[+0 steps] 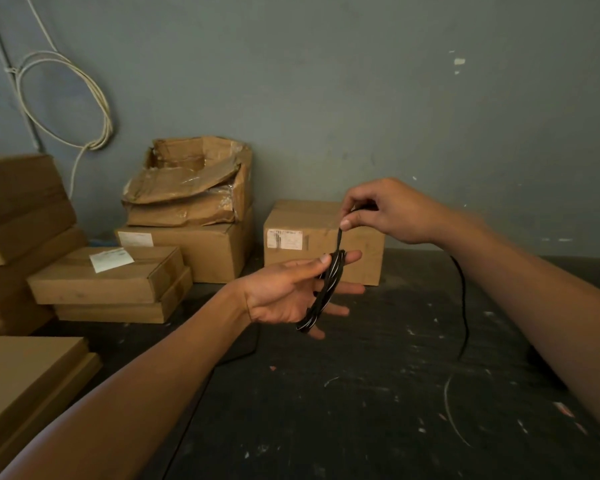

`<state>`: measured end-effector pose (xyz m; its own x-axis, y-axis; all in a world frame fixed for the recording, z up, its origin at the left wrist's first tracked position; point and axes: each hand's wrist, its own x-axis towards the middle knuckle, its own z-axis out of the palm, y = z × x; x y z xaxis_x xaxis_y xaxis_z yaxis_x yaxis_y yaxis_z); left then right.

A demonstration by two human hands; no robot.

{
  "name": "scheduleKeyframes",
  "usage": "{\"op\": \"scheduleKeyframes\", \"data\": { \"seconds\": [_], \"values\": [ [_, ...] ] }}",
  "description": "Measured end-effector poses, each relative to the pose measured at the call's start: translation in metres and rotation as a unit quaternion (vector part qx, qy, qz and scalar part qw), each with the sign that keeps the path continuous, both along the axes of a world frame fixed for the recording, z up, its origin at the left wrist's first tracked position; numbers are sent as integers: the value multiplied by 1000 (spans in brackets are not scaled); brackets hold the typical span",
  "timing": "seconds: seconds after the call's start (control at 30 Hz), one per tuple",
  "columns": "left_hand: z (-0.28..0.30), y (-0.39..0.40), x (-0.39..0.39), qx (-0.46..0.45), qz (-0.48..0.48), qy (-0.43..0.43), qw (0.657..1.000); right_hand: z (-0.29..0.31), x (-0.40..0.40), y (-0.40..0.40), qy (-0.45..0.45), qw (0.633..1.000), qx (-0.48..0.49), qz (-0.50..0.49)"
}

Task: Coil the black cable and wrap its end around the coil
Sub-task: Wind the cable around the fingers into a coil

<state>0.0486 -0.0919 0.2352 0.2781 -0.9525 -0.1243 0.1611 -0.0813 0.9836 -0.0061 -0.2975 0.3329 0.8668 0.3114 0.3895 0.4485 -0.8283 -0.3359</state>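
A: The two bare forearms are reaching in nearest us. What is the left hand [284,292] doing?

B: It is lying palm up with fingers spread, and the thin black cable's coil [321,292] is sitting looped across those fingers, thumb pressing on top.

A: And the right hand [381,211]?

B: It is pinching the cable just above the coil, up and to the right. The coil's long axis is running slantwise, top right to bottom left; the slack is trailing down onto the dark speckled floor [361,393].

A: So the next loop probably depends on that upward lead.
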Motion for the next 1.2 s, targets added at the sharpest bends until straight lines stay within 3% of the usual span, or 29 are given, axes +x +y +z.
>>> {"op": "scheduleKeyframes", "data": {
  "seconds": [0.3,0.53,0.7,0.9,1.03,1.2],
  "values": [
    [23,1,-7,-62,-15,0,998,-63,18,-14,25,986,163,27],
    [34,-2,-2,-129,-33,11,991,-126,24,-1,40,981,188,19],
    [49,-2,8,-172,10,31,985,-158,14,28,135,976,171,18],
    [53,1,24,-192,76,21,978,-155,-20,61,260,957,114,53],
    [47,5,35,-185,128,21,974,-138,-34,68,248,963,72,74],
    [31,11,47,-163,182,27,969,-109,-42,65,159,983,52,72]
  ]
}}
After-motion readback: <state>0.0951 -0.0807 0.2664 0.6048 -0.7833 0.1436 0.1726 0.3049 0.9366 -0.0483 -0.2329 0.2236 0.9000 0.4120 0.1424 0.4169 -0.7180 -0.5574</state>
